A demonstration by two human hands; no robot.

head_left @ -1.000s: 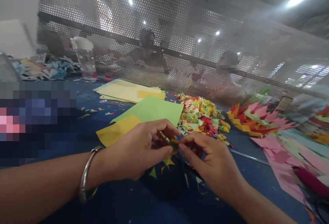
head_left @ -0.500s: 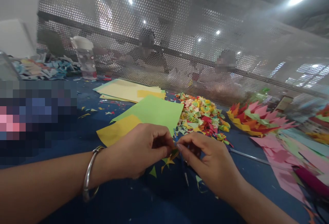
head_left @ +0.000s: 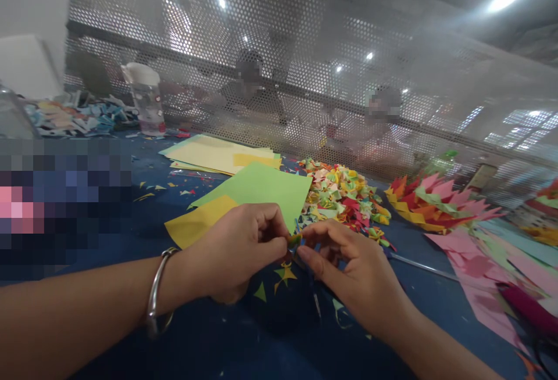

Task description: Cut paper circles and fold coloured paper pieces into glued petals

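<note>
My left hand (head_left: 238,249), with a metal bangle (head_left: 157,290) on the wrist, and my right hand (head_left: 351,272) meet fingertip to fingertip over the blue table (head_left: 226,339). Between them they pinch a small folded paper piece (head_left: 294,240), orange and green, mostly hidden by the fingers. Just behind lie a green sheet (head_left: 261,189) and a yellow sheet (head_left: 196,224). A heap of small folded coloured pieces (head_left: 344,197) sits behind my right hand.
Pale yellow sheets (head_left: 218,154) lie further back. A ring of pointed red, pink and orange paper (head_left: 436,203) and pink sheets (head_left: 488,269) are at the right. A clear bottle (head_left: 146,101) stands at the back left. Other people sit behind a perforated screen (head_left: 305,66). Paper scraps dot the table.
Both hands have shifted slightly up and away while working the small paper piece between the fingertips; less of the piece shows now than a second ago.
</note>
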